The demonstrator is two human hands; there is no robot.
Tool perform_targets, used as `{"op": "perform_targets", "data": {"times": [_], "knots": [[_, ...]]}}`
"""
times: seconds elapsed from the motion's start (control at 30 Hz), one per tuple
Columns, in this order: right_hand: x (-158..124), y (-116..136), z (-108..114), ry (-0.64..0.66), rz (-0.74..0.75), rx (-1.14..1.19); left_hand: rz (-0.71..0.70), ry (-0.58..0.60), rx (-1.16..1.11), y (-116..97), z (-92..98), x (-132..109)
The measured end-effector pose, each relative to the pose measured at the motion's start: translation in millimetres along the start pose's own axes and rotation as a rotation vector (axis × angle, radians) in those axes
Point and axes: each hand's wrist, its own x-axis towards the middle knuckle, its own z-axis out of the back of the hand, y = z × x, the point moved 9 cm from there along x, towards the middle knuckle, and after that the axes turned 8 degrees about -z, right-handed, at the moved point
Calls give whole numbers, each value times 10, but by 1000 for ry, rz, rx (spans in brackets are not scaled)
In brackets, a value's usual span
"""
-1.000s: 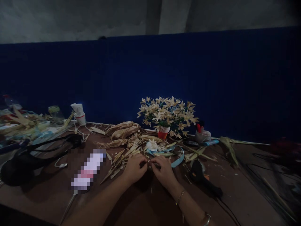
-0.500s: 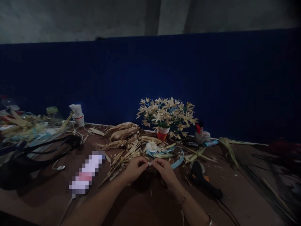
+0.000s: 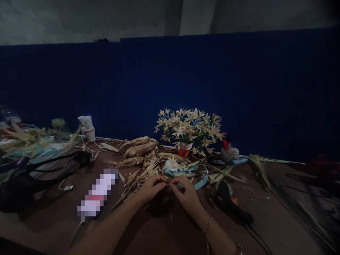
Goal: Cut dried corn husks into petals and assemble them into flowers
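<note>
My left hand [image 3: 152, 187] and my right hand [image 3: 186, 193] meet fingertip to fingertip above the brown table. Both are pinched closed around something tiny; a sliver shows between the fingertips, too small to name. Just beyond them lie dried corn husks [image 3: 140, 147], torn husk strips [image 3: 145, 171], a white bundle [image 3: 171, 164] and a curled light-blue ribbon [image 3: 203, 180]. Behind stands a bunch of pale husk-like flowers [image 3: 190, 127] in a red and white cup [image 3: 184, 149]. A black glue gun [image 3: 225, 198] rests on the table right of my right hand.
To the left lie a pixelated oblong [image 3: 98, 194] with a cable, a black strap-like object [image 3: 53, 168], a jar [image 3: 60, 127] and a white roll [image 3: 87, 127]. A small tub [image 3: 230, 154] holds red-handled items. Cables [image 3: 300, 191] trail at right. A blue partition [image 3: 132, 88] closes the back.
My fingers have shifted slightly, and the right hand is turned a little more over the pinch. The pale bit seen earlier between the fingertips is now mostly hidden. The view has tilted slightly.
</note>
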Motion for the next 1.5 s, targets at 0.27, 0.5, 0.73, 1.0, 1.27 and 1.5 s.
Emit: {"op": "perform_targets", "data": {"times": [0.27,0.5,0.73,1.0,1.27,1.5], "knots": [[-2,-69,-87,37,2,-69,-290,-39,508,-326,-12,-5],[-39,104,-67,-52,69,-357,-281,-121,696,-321,-50,-13],[-55,183,4,-262,70,-467,-184,-240,681,-230,-7,-17],[22,9,263,-317,28,-401,-195,-257,734,-346,177,-30],[-34,175,-70,-121,95,-399,-203,-107,814,-381,-14,-15],[-17,74,-35,-66,33,-444,72,-182,943,-283,534,-33]]}}
